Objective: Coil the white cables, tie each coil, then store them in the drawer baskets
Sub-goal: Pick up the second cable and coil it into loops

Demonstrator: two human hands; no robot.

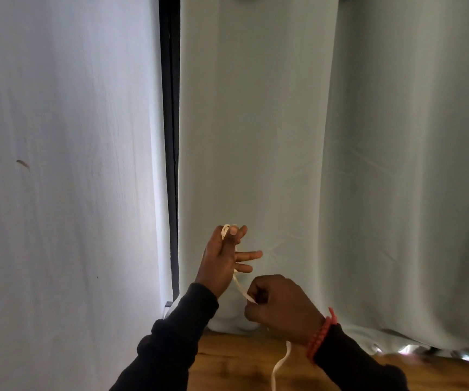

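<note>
A white cable (239,289) runs between my two hands. My left hand (222,258) is raised with its palm turned away; its thumb and forefinger pinch a small loop of the cable at the top, while the other fingers stick out to the right. Lower and to the right, my right hand (280,306) is curled into a fist round the cable. The loose end of the cable (280,365) hangs below that fist and leaves the view at the bottom. No drawer or basket is in view.
Pale green curtains (312,150) hang straight ahead, a white curtain (64,165) at the left, with a dark frame (170,136) between them. A wooden floor (241,359) shows at the bottom.
</note>
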